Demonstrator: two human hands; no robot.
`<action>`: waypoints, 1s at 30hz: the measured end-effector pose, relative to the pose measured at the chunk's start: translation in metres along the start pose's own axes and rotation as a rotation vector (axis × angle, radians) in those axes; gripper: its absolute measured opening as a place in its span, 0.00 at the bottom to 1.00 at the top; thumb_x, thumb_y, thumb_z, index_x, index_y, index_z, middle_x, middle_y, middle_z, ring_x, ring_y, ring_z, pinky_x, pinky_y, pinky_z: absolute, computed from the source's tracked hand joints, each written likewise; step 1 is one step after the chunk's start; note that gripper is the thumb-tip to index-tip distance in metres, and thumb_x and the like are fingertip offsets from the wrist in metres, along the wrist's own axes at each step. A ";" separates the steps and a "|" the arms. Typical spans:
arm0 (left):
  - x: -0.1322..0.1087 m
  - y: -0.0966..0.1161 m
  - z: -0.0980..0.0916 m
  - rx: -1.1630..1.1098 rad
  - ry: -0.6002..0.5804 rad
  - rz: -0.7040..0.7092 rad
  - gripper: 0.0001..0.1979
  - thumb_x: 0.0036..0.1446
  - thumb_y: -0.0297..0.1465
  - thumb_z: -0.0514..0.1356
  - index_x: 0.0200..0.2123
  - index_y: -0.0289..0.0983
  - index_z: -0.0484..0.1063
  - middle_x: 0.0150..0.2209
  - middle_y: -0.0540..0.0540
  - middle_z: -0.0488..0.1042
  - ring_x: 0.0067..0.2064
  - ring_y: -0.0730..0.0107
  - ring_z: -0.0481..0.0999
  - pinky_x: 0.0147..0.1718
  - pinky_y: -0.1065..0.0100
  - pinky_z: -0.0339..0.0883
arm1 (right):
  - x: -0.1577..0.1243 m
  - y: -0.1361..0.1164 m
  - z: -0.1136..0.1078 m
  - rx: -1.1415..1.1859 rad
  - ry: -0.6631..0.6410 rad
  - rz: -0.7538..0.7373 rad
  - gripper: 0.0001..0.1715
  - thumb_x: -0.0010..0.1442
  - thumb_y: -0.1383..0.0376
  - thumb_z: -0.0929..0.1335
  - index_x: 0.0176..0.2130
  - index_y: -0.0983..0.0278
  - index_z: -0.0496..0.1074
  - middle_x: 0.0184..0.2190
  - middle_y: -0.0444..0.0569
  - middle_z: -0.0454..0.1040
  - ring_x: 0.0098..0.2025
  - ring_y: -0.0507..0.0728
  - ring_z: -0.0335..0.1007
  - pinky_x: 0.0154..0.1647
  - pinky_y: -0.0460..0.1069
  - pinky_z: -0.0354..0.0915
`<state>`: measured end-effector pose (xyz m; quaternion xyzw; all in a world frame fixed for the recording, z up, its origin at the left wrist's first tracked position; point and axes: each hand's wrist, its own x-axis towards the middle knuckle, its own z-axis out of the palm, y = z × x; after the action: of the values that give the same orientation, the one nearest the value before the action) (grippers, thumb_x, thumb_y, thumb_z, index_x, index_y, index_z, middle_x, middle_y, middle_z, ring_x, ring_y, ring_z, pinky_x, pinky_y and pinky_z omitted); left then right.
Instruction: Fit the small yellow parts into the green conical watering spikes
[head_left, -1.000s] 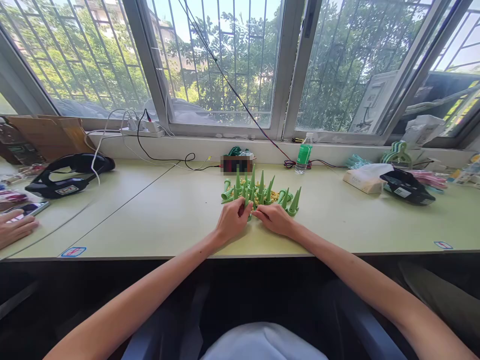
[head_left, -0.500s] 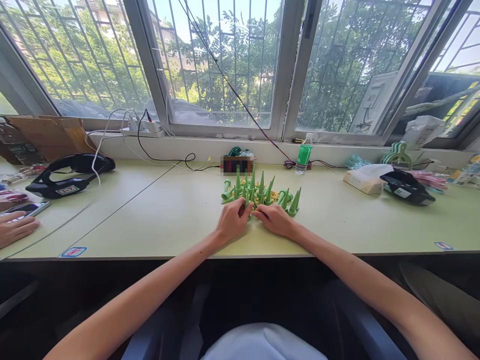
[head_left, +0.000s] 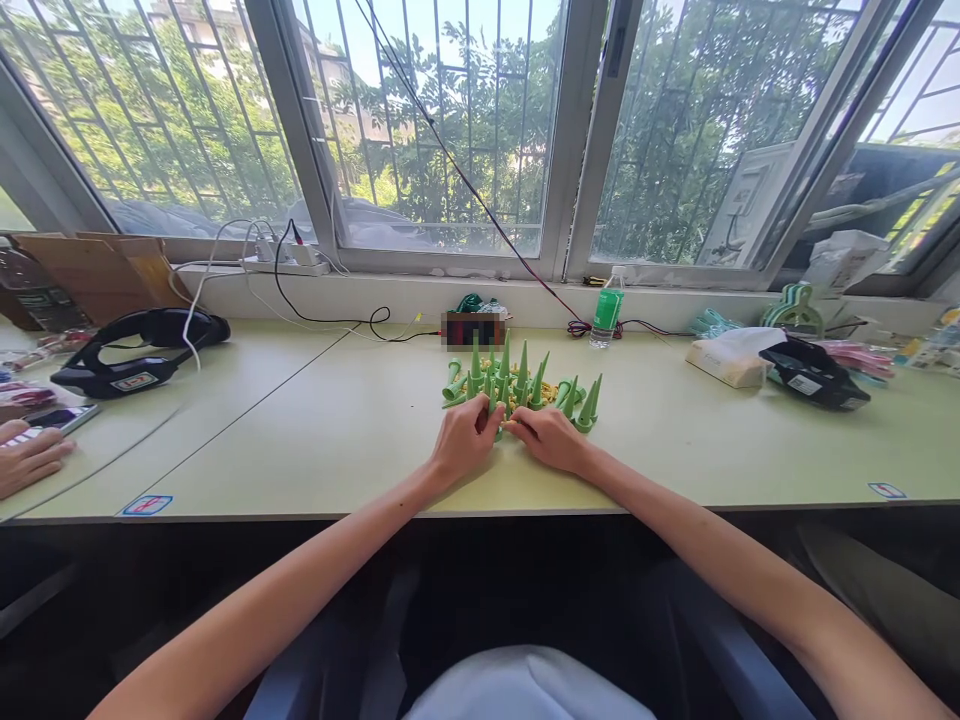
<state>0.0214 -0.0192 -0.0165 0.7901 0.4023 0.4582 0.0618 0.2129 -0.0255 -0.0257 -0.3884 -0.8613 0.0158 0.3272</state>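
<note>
My left hand (head_left: 462, 440) is closed around the lower part of an upright green cone-shaped spike (head_left: 492, 398) near the middle of the table. Close beside it, my right hand (head_left: 553, 438) has thumb and fingers pinched together at the spike's base. Whatever the right fingertips hold is too small to name. Just beyond both hands stand several more green spikes (head_left: 523, 372), pointed ends up, and a few lie on their sides. Small yellow pieces (head_left: 551, 392) are scattered among them.
Behind the spikes sits a dark blurred box (head_left: 472, 328) with a cable. A green-labelled bottle (head_left: 608, 312) stands by the window. Tissue pack (head_left: 726, 358) and black headgear (head_left: 814, 372) lie right; another black headset (head_left: 139, 350) lies left, near another person's hand (head_left: 34, 458) on a phone.
My two hands stay almost still at the same spike, with only a slight shift of the fingertips. At far left the other person's hand has moved a little on the phone.
</note>
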 end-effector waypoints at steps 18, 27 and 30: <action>0.000 0.000 -0.001 -0.006 -0.010 0.006 0.19 0.63 0.37 0.56 0.23 0.38 0.55 0.19 0.54 0.58 0.22 0.75 0.56 0.24 0.69 0.52 | 0.001 0.001 0.001 -0.053 -0.025 -0.019 0.23 0.72 0.58 0.59 0.29 0.64 0.67 0.22 0.45 0.69 0.24 0.51 0.64 0.29 0.46 0.50; 0.001 0.001 -0.001 0.010 0.008 -0.014 0.19 0.64 0.37 0.55 0.23 0.38 0.53 0.20 0.54 0.58 0.22 0.75 0.55 0.24 0.69 0.51 | 0.000 -0.003 -0.001 0.014 -0.021 0.025 0.11 0.69 0.58 0.65 0.42 0.64 0.69 0.22 0.42 0.71 0.24 0.52 0.65 0.31 0.45 0.54; 0.001 0.002 -0.002 0.000 0.000 -0.006 0.19 0.64 0.37 0.56 0.23 0.38 0.53 0.19 0.54 0.58 0.22 0.75 0.56 0.25 0.69 0.51 | 0.000 -0.001 0.000 -0.033 -0.025 -0.002 0.13 0.70 0.59 0.63 0.36 0.64 0.69 0.22 0.44 0.70 0.24 0.52 0.64 0.29 0.45 0.51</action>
<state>0.0212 -0.0204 -0.0142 0.7891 0.4047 0.4579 0.0630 0.2122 -0.0265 -0.0249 -0.3924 -0.8659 0.0062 0.3103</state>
